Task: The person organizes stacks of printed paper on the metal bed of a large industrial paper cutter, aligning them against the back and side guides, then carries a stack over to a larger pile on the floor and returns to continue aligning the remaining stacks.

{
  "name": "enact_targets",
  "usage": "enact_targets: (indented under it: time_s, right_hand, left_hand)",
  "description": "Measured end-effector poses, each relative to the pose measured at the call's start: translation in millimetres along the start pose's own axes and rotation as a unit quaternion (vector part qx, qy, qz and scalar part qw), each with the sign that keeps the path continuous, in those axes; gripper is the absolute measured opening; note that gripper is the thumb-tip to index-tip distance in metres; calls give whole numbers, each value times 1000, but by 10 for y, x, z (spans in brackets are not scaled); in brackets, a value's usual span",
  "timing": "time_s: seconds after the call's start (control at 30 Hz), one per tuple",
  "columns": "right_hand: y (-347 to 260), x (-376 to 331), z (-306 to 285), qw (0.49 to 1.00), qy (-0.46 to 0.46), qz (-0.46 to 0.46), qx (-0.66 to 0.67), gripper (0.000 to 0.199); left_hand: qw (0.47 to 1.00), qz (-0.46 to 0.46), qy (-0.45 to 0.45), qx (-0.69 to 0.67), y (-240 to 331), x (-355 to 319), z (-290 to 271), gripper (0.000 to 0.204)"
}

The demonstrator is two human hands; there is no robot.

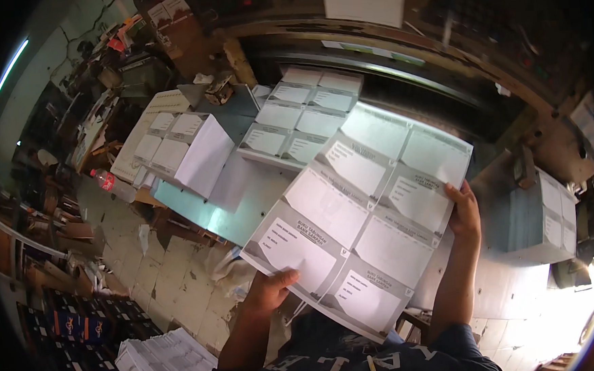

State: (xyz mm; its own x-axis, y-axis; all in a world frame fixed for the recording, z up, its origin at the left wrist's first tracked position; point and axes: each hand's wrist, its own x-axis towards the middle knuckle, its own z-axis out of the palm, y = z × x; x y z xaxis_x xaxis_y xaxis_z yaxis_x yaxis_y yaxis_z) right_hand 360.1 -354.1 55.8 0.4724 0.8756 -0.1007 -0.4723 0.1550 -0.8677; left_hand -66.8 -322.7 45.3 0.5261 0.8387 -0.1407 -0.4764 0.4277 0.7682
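A stack of large printed sheets [363,212], white and grey with a grid of form-like panels, is held tilted in front of me. My left hand [269,290] grips its lower left edge, the thumb on top and the fingers hidden beneath. On the right edge, my right hand [466,209] has its thumb over the top and its other fingers at the side and underneath. Behind the held sheets, a flat stack of similar sheets [299,117] lies on the metal table [228,220], close to the dark machine opening. A taller stack of printed sheets [186,151] stands left of it.
Another tall stack of sheets [547,218] stands on the right side of the table. A plastic bottle [112,184] with a red label is at the left. Dark blue boxes [81,328] and a pile of white paper [163,362] are at the lower left.
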Motion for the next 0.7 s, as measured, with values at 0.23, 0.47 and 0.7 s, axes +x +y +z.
enact_targets:
  time_s: [0.23,0.47,0.7]
  right_hand:
    - [326,1365,1022,999,-33,10,7,39]
    - [1013,2548,1621,996,-24,74,33,42]
    - [1389,3632,1338,992,-10,122,-10,48]
  left_hand:
    - [994,42,-7,-102,865,1136,-687,60]
    - [994,44,56,-89,1312,2015,-1332,60]
    - [992,33,47,-110,1225,2585,-1348,59]
